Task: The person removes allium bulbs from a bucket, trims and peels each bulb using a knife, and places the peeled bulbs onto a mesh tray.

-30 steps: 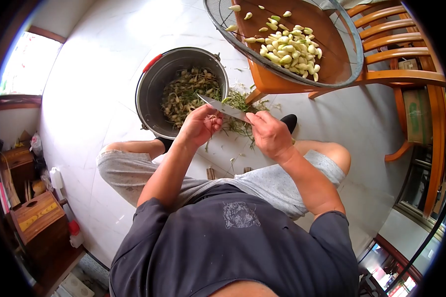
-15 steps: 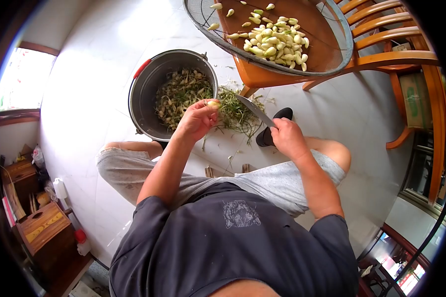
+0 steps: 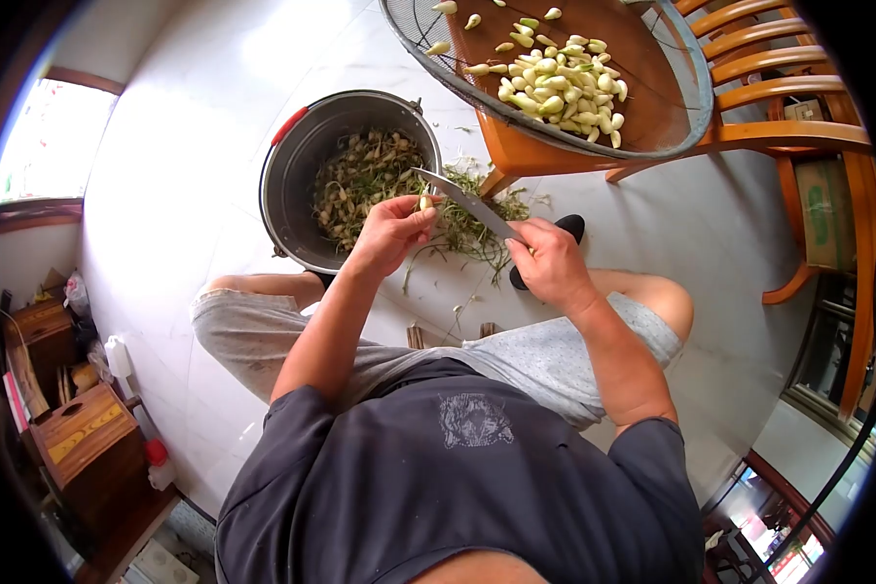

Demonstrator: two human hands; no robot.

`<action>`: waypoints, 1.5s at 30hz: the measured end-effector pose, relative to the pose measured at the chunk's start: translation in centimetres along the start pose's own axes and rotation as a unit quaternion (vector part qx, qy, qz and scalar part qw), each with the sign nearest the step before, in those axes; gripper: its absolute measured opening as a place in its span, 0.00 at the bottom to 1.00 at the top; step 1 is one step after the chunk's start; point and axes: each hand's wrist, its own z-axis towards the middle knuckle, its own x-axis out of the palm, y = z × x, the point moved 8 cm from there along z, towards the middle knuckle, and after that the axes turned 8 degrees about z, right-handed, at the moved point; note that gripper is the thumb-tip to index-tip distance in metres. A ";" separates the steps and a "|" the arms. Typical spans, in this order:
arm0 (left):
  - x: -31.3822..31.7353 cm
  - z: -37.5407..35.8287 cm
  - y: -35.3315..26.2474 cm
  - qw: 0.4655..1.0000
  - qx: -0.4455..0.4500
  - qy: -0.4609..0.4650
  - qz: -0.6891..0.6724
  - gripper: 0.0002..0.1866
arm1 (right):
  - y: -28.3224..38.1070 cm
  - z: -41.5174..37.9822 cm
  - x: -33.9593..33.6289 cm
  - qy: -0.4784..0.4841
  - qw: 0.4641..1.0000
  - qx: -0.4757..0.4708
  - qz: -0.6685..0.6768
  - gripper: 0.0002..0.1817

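My left hand (image 3: 396, 234) pinches a small pale onion-like bulb (image 3: 425, 202) between thumb and fingertips, close by the bucket's near right rim. My right hand (image 3: 555, 263) is wrapped around the handle of a knife (image 3: 475, 207). Its long blade slants up and left, with the tip near the bucket's rim and the edge just beside the bulb. Brownish bulbs with stems (image 3: 365, 185) fill the bottom of the metal bucket (image 3: 280, 209). Cut green stems and roots (image 3: 472, 229) lie in a heap on the floor, partly behind the blade.
A round mesh sieve (image 3: 696, 107) rests on a wooden chair (image 3: 516, 156) at the upper right, holding a pile of cleaned white bulbs (image 3: 565, 88). The bucket has a red handle grip (image 3: 289, 127). Wooden boxes (image 3: 88, 433) stand at the lower left.
The knife has moved left and its blade is now beside the bulb. My left hand has turned the bulb more upright. The whole view has shifted slightly.
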 end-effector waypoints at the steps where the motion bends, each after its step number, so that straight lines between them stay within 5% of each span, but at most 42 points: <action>1: 0.1 -0.1 0.1 1.000 -0.002 -0.001 0.008 0.12 | 0.2 0.0 0.1 0.001 1.000 -0.012 -0.005 0.11; 10: 1.1 -0.3 0.2 0.992 -0.016 -0.015 0.124 0.10 | 2.3 -0.2 1.1 0.011 0.985 -0.107 -0.137 0.12; 18: 1.7 -0.2 0.6 0.999 -0.029 -0.024 0.024 0.09 | 2.6 -0.8 1.4 0.008 0.972 -0.141 -0.190 0.11; 39: 2.3 -0.7 0.3 0.996 -0.010 0.001 0.092 0.07 | 2.4 -1.4 0.8 -0.024 0.977 -0.139 -0.159 0.13; 43: 3.5 -1.3 -0.8 0.990 -0.044 0.029 0.128 0.09 | -5.3 -2.4 0.4 0.072 0.966 0.130 -0.210 0.09; 45: 3.7 -1.3 -1.4 0.989 -0.020 0.057 0.132 0.12 | -6.6 -3.1 -1.4 0.060 0.963 0.164 -0.206 0.07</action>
